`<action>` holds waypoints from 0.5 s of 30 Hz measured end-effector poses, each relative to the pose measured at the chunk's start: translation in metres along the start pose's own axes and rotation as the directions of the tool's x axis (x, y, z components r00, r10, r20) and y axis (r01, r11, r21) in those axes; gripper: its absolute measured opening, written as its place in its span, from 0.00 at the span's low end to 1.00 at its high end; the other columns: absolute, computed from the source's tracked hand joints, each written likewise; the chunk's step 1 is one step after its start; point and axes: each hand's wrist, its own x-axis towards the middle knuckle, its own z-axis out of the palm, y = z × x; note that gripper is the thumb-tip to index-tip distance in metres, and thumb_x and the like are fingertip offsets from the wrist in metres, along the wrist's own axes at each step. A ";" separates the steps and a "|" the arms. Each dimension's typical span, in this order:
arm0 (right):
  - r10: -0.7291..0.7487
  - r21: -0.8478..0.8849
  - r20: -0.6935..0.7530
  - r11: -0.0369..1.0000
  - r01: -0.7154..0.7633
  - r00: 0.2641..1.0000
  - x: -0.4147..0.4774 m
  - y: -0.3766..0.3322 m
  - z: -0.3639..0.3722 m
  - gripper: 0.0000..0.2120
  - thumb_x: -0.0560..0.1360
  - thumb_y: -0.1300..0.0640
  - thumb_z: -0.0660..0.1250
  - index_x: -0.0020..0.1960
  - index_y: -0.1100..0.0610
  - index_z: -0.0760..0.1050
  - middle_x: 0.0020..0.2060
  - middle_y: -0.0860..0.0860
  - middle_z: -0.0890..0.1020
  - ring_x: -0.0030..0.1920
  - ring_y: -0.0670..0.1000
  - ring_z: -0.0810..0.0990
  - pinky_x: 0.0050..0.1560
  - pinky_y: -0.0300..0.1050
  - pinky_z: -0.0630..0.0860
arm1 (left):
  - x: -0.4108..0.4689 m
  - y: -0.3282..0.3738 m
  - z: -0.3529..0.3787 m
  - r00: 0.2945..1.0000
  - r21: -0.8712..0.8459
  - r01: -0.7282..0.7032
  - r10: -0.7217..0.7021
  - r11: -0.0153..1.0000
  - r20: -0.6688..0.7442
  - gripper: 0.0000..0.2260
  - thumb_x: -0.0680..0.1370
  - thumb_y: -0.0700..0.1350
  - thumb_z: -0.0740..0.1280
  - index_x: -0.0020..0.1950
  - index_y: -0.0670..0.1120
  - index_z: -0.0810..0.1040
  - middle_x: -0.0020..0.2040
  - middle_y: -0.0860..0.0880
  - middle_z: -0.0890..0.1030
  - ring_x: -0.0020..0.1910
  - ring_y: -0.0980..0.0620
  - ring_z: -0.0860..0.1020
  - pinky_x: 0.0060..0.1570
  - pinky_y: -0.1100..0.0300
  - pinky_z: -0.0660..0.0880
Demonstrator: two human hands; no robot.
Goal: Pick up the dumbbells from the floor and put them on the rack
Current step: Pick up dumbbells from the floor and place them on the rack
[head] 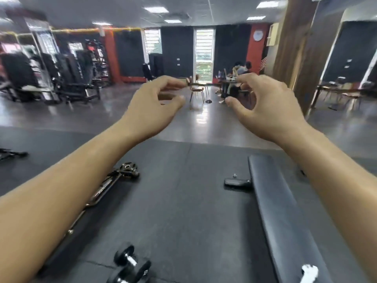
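Note:
Two black dumbbells with chrome handles lie on the black rubber floor at the bottom of the view: one dumbbell [130, 259] and a second dumbbell [119, 277] cut off by the frame's lower edge. My left hand [152, 103] and my right hand [263, 105] are stretched out in front of me at chest height, far above the dumbbells. Both hands have loosely curled fingers and hold nothing. No dumbbell rack shows clearly in this view.
A black padded bench [279, 211] runs along the floor on the right. A barbell [114, 180] with a small plate lies at the left under my forearm. Gym machines [67, 78] stand far left. Chairs, a table and seated people [240, 68] are at the back.

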 end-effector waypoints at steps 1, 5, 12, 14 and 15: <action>-0.017 0.021 0.005 1.000 0.017 1.000 0.016 0.003 0.021 0.24 0.79 0.41 0.67 0.72 0.49 0.75 0.63 0.52 0.82 0.63 0.59 0.79 0.61 0.52 0.74 | 0.011 -0.017 0.002 0.999 0.021 0.001 0.000 1.000 -0.039 0.10 0.79 0.45 0.69 0.59 0.56 0.80 0.54 0.63 0.81 0.52 0.68 0.80 0.52 0.75 0.73; -0.075 0.083 0.066 0.994 0.070 0.995 0.082 0.013 0.109 0.24 0.79 0.40 0.65 0.73 0.47 0.74 0.64 0.50 0.82 0.65 0.57 0.79 0.62 0.52 0.74 | 0.063 -0.086 0.012 0.995 0.084 0.024 -0.016 0.996 -0.097 0.10 0.79 0.45 0.69 0.59 0.57 0.80 0.54 0.66 0.80 0.54 0.66 0.80 0.50 0.78 0.72; -0.099 0.130 0.084 0.988 0.088 0.992 0.208 0.030 0.221 0.24 0.80 0.41 0.65 0.73 0.47 0.73 0.63 0.49 0.81 0.63 0.56 0.78 0.60 0.50 0.71 | 0.190 -0.194 0.029 0.988 0.064 0.028 -0.018 0.998 -0.155 0.11 0.79 0.44 0.70 0.59 0.56 0.79 0.54 0.63 0.81 0.53 0.67 0.80 0.52 0.73 0.73; -0.090 0.133 0.084 0.988 0.078 0.992 0.239 0.039 0.243 0.23 0.80 0.41 0.65 0.73 0.46 0.73 0.63 0.48 0.81 0.63 0.56 0.78 0.57 0.48 0.69 | 0.226 -0.214 0.038 0.992 0.065 0.031 -0.022 0.997 -0.126 0.11 0.79 0.45 0.70 0.61 0.56 0.79 0.56 0.62 0.81 0.55 0.65 0.80 0.56 0.69 0.74; -0.084 0.128 0.091 0.989 0.072 0.992 0.254 0.045 0.254 0.23 0.80 0.41 0.65 0.73 0.46 0.73 0.63 0.48 0.81 0.63 0.56 0.78 0.57 0.47 0.67 | 0.243 -0.224 0.043 0.994 0.065 0.038 -0.031 0.997 -0.104 0.12 0.80 0.45 0.70 0.61 0.57 0.78 0.58 0.61 0.81 0.56 0.63 0.80 0.56 0.68 0.74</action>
